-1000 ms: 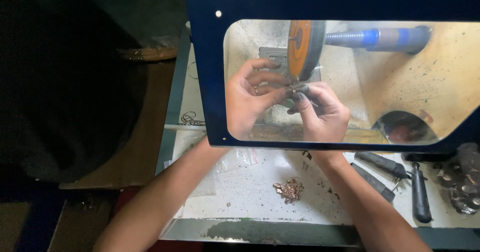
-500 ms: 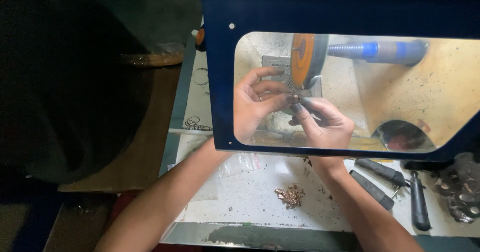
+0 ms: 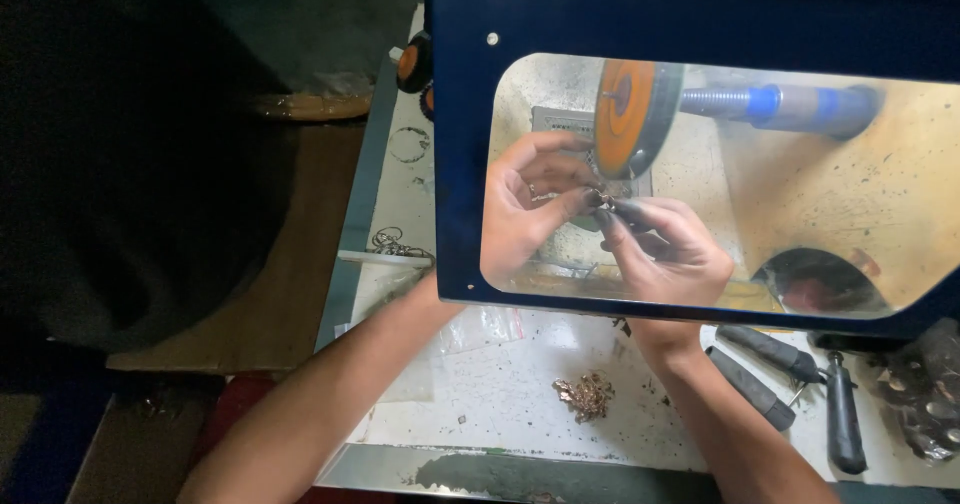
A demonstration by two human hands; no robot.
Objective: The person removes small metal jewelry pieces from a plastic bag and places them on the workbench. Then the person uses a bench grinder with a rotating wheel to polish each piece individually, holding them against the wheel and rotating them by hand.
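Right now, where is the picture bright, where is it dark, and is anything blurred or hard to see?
Head view: brightest behind the clear window, where lamp light falls on both hands and the orange wheel; the left side is nearly black; the left hand and right hand look slightly hazy through the window; the small piece between the fingertips is too small to make out.

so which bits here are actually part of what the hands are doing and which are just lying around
In use:
- left hand and right hand, pinching a small metal piece
- orange wheel just above it
- blue guard with clear window, hands behind it

Lying about:
- heap of coppery chain bits
- black-handled tools
- clear plastic bag
- wire rings
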